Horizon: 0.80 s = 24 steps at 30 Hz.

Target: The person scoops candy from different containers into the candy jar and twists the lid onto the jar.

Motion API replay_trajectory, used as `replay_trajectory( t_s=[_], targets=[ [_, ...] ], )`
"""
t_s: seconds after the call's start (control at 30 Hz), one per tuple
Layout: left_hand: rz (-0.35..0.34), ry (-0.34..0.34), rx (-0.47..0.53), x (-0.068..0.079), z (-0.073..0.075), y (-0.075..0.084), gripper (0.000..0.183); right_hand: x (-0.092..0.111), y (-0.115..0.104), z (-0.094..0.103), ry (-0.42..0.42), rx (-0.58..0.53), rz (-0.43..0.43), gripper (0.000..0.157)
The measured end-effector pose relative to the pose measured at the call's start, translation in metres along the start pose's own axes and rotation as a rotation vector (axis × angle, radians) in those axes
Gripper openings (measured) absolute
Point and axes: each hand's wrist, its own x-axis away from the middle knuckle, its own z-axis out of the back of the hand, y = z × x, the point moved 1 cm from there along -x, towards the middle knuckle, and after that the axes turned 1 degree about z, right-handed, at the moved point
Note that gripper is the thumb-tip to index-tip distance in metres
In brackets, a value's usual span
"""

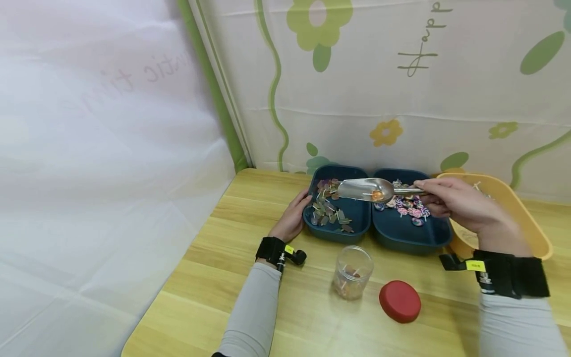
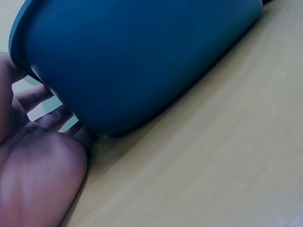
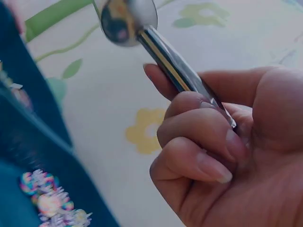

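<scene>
My right hand (image 1: pixel 459 201) grips the handle of a metal scoop (image 1: pixel 357 189), held above two dark blue bins. In the scoop lies a small orange lollipop-shaped piece (image 1: pixel 377 195). In the right wrist view several fingers curl round the scoop's handle (image 3: pixel 177 66). My left hand (image 1: pixel 291 216) touches the left side of the left blue bin (image 1: pixel 339 237). The left wrist view shows its fingers fairly straight against the bin's outer wall (image 2: pixel 142 61). Brown and green popsicle-shaped pieces (image 1: pixel 330 210) lie in that bin; swirl lollipop pieces (image 1: pixel 412 210) fill part of the right blue bin (image 1: pixel 412 245).
A clear jar (image 1: pixel 354 263) stands uncapped in front of the bins, some small pieces at its bottom. Beside it lies a red lid (image 1: pixel 400 301). A yellow bin (image 1: pixel 528 225) sits at the right, partly behind my right arm. A printed curtain (image 1: pixel 348 114) hangs behind the wooden table (image 1: pixel 214 267).
</scene>
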Motion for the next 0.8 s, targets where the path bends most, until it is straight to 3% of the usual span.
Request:
replay_trajectory(
  t_s=[0.07,0.17,0.37,0.5,0.63,0.8],
  targets=[
    [0.000,0.003,-0.004,0.000,0.000,0.000,0.052,0.007,-0.006,0.002,-0.041,-0.023,0.068,0.035],
    [-0.004,0.003,-0.006,0.000,0.000,0.000,0.052,0.017,-0.018,0.000,-0.057,0.034,0.133,0.035],
    [-0.004,-0.001,0.000,-0.001,-0.002,0.000,0.052,0.038,-0.043,-0.012,0.022,0.368,0.180,0.037],
    [-0.004,-0.004,0.004,0.000,-0.003,0.002,0.052,0.050,-0.054,-0.016,0.050,0.470,0.217,0.032],
    [-0.005,0.000,-0.001,0.001,-0.003,0.004,0.052,0.060,-0.055,-0.016,0.087,0.570,0.228,0.029],
    [0.001,0.002,0.005,0.001,-0.002,0.004,0.052,0.066,-0.055,-0.018,0.152,0.751,0.162,0.029]
  ],
)
